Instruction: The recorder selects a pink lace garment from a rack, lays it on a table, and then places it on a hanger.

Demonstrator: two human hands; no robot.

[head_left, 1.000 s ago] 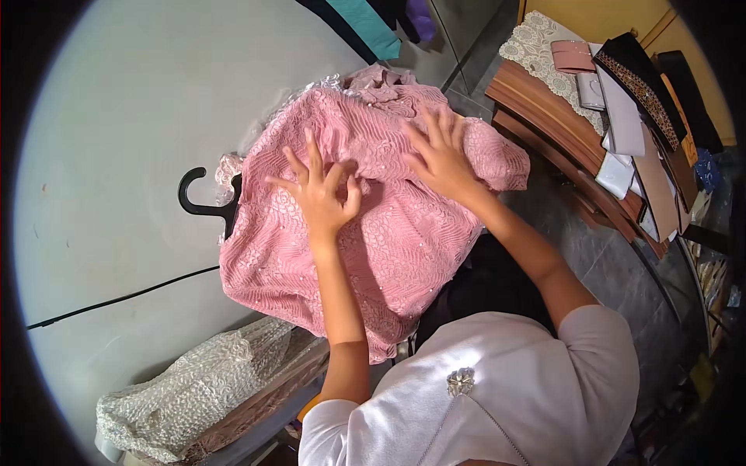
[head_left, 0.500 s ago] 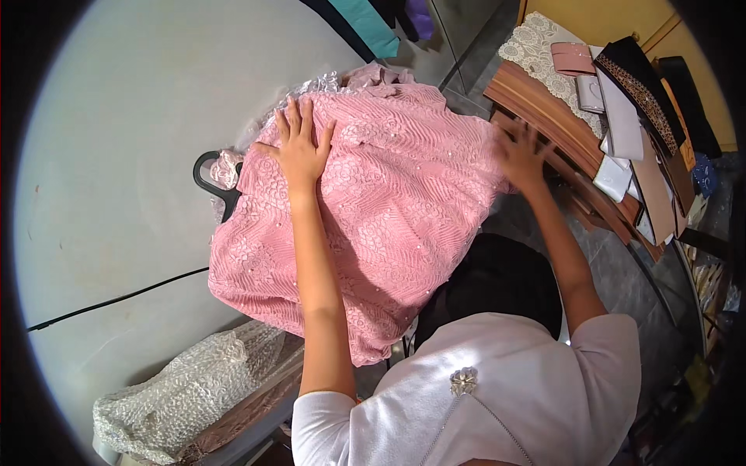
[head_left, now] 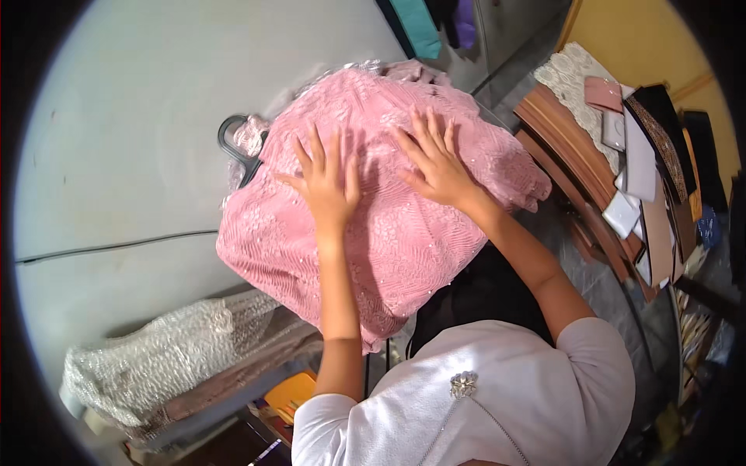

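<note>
Pink textured garment (head_left: 392,252), lace-patterned, beaded: spread out beneath the fingers of both hands and extending past them on all sides.
Left hand (head_left: 328,194): palm down on the garment, fingers straight and fanned apart.
Right hand (head_left: 441,172): palm down on the same cloth, fingers extended and spread, pointing away from the wearer.
Black hanger (head_left: 227,138): left of the left fingers, hook outward, at the garment's edge.
Silvery-white beaded garment (head_left: 175,361): well below and left of the left fingers.
Cream lace (head_left: 571,81): right of the right fingertips, well apart.
Turquoise cloth (head_left: 417,29): beyond the right fingertips.
</note>
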